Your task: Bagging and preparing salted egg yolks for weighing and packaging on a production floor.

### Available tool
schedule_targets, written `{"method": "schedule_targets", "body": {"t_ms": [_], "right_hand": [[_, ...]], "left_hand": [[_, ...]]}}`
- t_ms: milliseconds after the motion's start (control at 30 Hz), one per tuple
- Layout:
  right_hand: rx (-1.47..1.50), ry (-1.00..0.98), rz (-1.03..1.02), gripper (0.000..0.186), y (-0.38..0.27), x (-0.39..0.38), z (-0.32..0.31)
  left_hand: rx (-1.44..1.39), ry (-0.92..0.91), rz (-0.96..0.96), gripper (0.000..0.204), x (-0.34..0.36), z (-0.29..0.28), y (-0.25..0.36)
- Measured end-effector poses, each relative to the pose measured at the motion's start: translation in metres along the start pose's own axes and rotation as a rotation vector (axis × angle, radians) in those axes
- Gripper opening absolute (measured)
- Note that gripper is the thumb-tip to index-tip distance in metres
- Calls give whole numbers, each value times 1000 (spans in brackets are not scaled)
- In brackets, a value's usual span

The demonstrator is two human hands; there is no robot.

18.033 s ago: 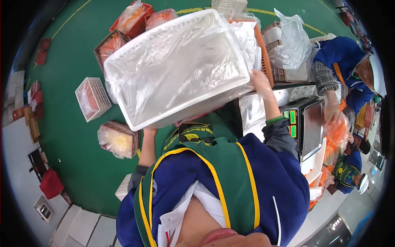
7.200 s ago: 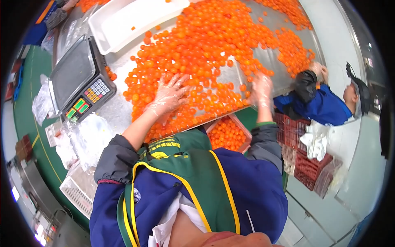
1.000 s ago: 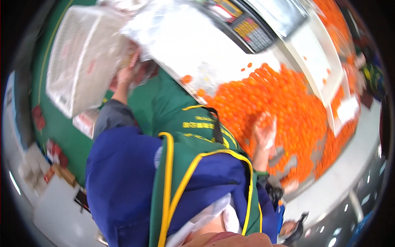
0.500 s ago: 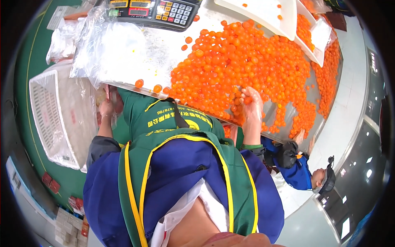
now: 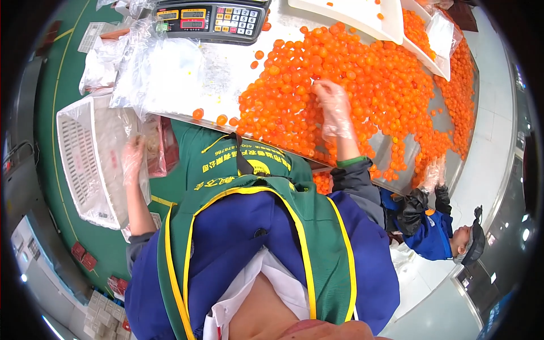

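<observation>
Many glossy orange balls that look like egg yolks (image 5: 294, 107) lie spread over the metal table (image 5: 224, 85). My right hand (image 5: 334, 107), in a clear plastic glove, reaches into them with its fingers bent and drawn together. Whatever its fingertips hold is hidden. My left hand (image 5: 134, 158), also in a clear glove, is over the near side of a white slotted crate (image 5: 76, 161) lined with clear plastic. Its fingers are loosely apart, and nothing shows in them. Beside it, below the table edge, hangs a red-and-clear plastic bag (image 5: 164, 147).
A dark scale (image 5: 212, 22) with a keypad stands at the table's far left, beside clear plastic bags (image 5: 170, 68). White trays (image 5: 351, 17) are at the back right. At right, a co-worker's gloved hands (image 5: 433, 173) touch the table's yolks.
My right hand has moved farther in and left over the yolks; the yolk seen in it before no longer shows. My left hand has moved from the red bag toward the crate.
</observation>
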State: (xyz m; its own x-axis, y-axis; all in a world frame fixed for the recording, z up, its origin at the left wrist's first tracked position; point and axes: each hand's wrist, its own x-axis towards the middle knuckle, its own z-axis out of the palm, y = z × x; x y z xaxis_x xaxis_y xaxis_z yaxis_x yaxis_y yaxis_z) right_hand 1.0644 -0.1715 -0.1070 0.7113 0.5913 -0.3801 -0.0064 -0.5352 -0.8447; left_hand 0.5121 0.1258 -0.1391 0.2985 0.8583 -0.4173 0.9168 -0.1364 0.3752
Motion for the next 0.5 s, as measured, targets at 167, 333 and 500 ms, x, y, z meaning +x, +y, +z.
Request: {"method": "schedule_targets", "body": {"t_ms": [167,333,500], "right_hand": [[877,-167,268,37,-8,-14,-18],[1022,-144,305,42,-12,-31,-6],[1339,-142,391,41,0,-48,0]], "left_hand": [[-155,352,151,34,-58,-61,140],[-33,437,453,30,-42,-43,207],[-109,378,608,30,-23,-16,243]]}}
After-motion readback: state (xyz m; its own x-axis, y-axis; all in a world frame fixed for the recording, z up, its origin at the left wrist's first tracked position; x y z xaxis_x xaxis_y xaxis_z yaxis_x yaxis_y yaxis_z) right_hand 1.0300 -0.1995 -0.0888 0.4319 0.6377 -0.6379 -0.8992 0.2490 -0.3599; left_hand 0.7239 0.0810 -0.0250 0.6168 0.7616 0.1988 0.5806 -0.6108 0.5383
